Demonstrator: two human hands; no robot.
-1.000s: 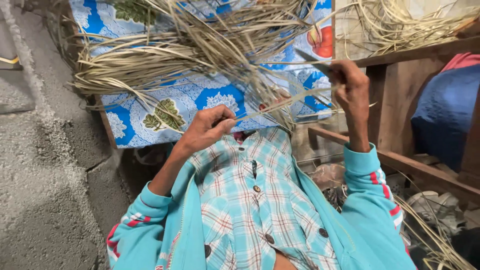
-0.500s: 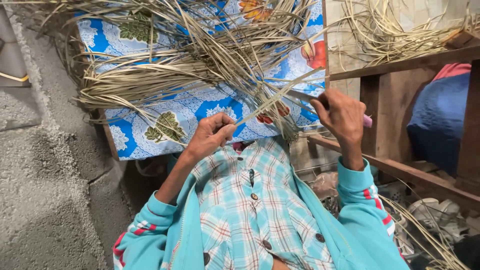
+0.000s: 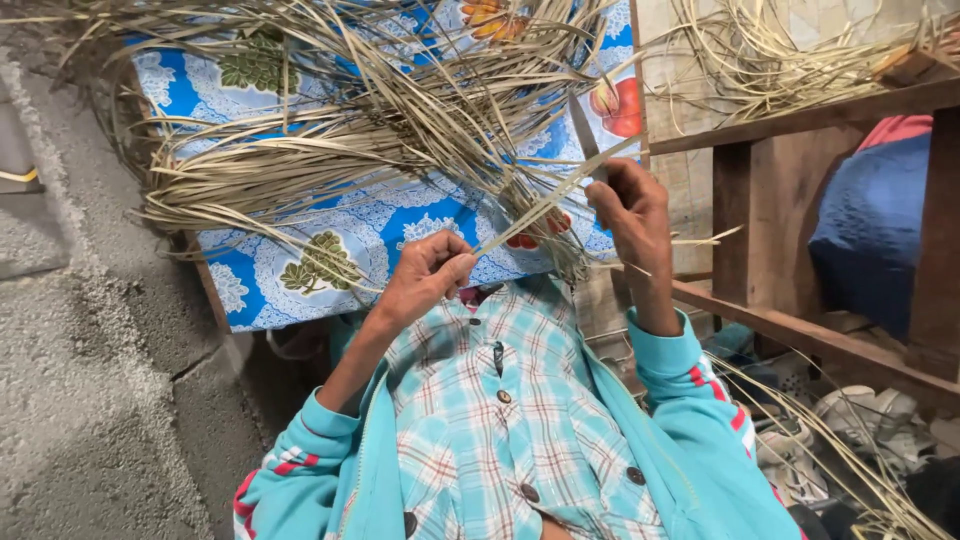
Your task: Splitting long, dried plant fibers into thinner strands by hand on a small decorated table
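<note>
— Rough grey concrete floor (image 3: 90, 400) runs down the left, and against it stands a worktop covered with a blue-and-white patterned cloth printed with leaves and fruit (image 3: 330, 240).

— What lies on it?

— A loose heap of dry, pale straw-coloured leaf strips (image 3: 380, 130), fanning out across the cloth (some hang over its near edge).

— And the hands?

— The left hand (image 3: 425, 275) is curled shut, thumb and fingertips pinching the lower end of one long pale leaf strip (image 3: 545, 200). That strip runs up and to the right, taut, to the right hand (image 3: 630, 215).

— Is the right one closed too?

— Yes, fingers wrapped around the handle of a thin grey knife blade (image 3: 583, 130) that points upward, crossing the strip just above the hand.

— Anything to the right?

— A brown wooden frame (image 3: 790, 330) with more dry strips on top, a dark blue bundle (image 3: 870, 230) behind it, and pale sandals (image 3: 870, 415) on the ground below.
</note>
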